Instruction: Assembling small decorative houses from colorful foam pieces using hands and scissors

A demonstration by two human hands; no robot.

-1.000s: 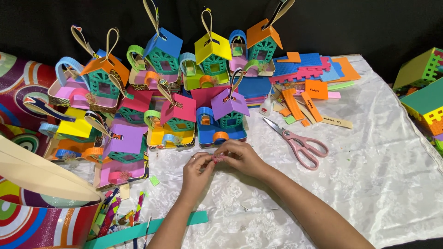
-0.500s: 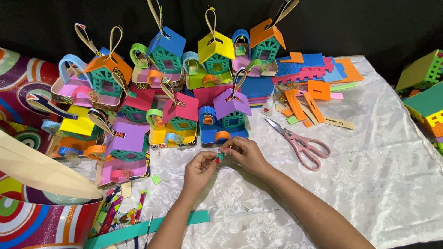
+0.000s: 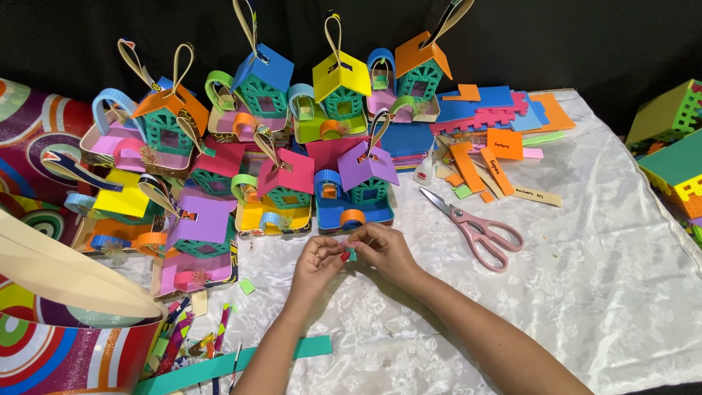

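right then, your left hand [image 3: 316,261] and right hand [image 3: 385,247] met over tabletop [image 3: 599,292]; both sets of fingers [image 3: 357,241] pinched shut on small teal foam piece [image 3: 352,254], which sat between fingertips, equally near both hands.

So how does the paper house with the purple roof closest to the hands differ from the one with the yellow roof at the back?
The purple-roofed house stands in a blue tray in the front row; the yellow-roofed house stands in a green tray in the back row. The purple one's loop handle is shorter and bent; the yellow one's rises tall and upright. Both have teal lattice walls.
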